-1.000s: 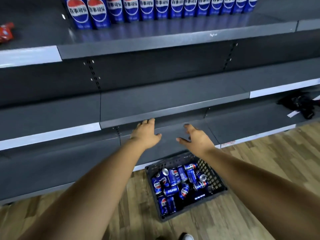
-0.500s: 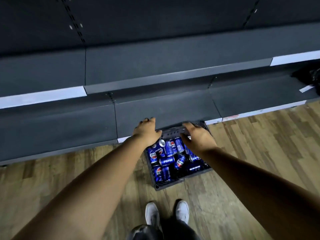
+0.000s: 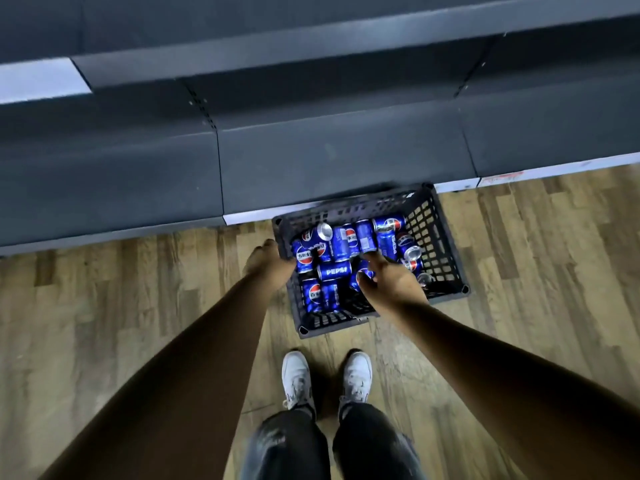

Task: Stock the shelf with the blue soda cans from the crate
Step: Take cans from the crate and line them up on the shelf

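Observation:
A dark plastic crate [image 3: 446, 247] stands on the wood floor against the bottom shelf [image 3: 346, 161]. Several blue soda cans [image 3: 334, 270] lie jumbled inside it. My left hand [image 3: 268, 263] is at the crate's left rim, beside a can; its fingers point down and are hidden behind the back of the hand. My right hand [image 3: 393, 284] reaches into the middle of the crate. Its forefinger and thumb are spread over a can [image 3: 363, 271] and do not close on it.
The dark grey shelves run across the top of the view with white price strips [image 3: 38, 79] on their edges. My white shoes [image 3: 296, 379] stand on the wood floor [image 3: 104, 306] just in front of the crate.
The view has tilted down from the shelves to the floor. Both hands have dropped from the shelf edge into the crate, down among the cans.

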